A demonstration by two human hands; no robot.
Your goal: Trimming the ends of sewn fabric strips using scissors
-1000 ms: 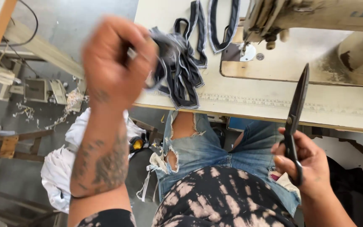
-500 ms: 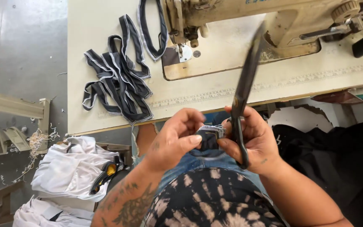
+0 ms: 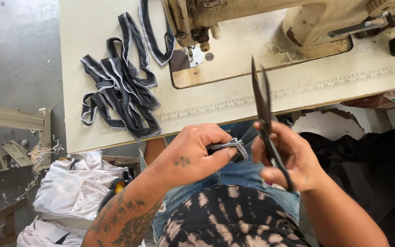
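Left hand (image 3: 193, 153) pinches grey strip end (image 3: 228, 147); right hand (image 3: 289, 158) grips black scissors (image 3: 265, 114), blades up, near strip. Strip pile (image 3: 120, 87) on desk (image 3: 234, 98).

A single head-worn camera looks steeply down from close above the hands, left hand (image 3: 193, 153) and right hand (image 3: 289, 158), facing forward over the counter (image 3: 234, 98) edge just beyond them, with the lap below.
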